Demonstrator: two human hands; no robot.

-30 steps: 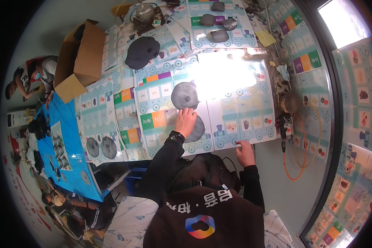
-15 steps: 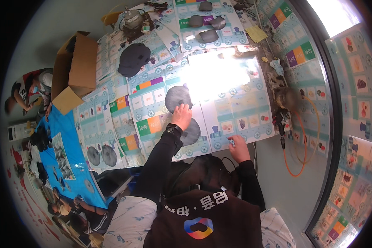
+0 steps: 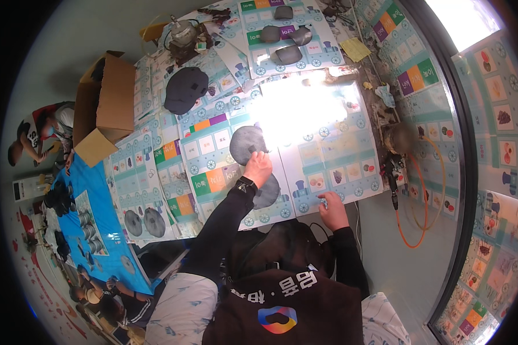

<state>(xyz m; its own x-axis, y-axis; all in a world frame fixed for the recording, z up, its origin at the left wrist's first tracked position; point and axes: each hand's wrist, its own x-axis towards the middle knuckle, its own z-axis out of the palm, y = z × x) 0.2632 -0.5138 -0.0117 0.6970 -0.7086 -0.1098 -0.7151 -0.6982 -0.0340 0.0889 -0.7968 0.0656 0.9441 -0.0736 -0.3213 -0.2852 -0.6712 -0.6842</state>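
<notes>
My left hand point(image 3: 259, 167) reaches over the patterned board, its fingers pressed together at the lower right edge of a dark grey, round, cloth-like piece point(image 3: 245, 144). A small darker square shows on that piece beside my fingertips. Partly under my left wrist lies a second grey round piece point(image 3: 268, 194). My right hand point(image 3: 333, 211) is at the board's front edge with curled fingers. Something small and pale seems to be between its fingertips, too small to name.
A black cap-like piece point(image 3: 186, 90) and a cardboard box point(image 3: 115, 95) stand to the left. Several grey curved pieces point(image 3: 288, 55) lie at the back. An orange hose point(image 3: 425, 213) hangs at the right. Other people point(image 3: 57, 123) work by a blue table point(image 3: 112, 230).
My left hand has drawn slightly back and right across the round piece, uncovering the small dark square. My right hand has barely moved.
</notes>
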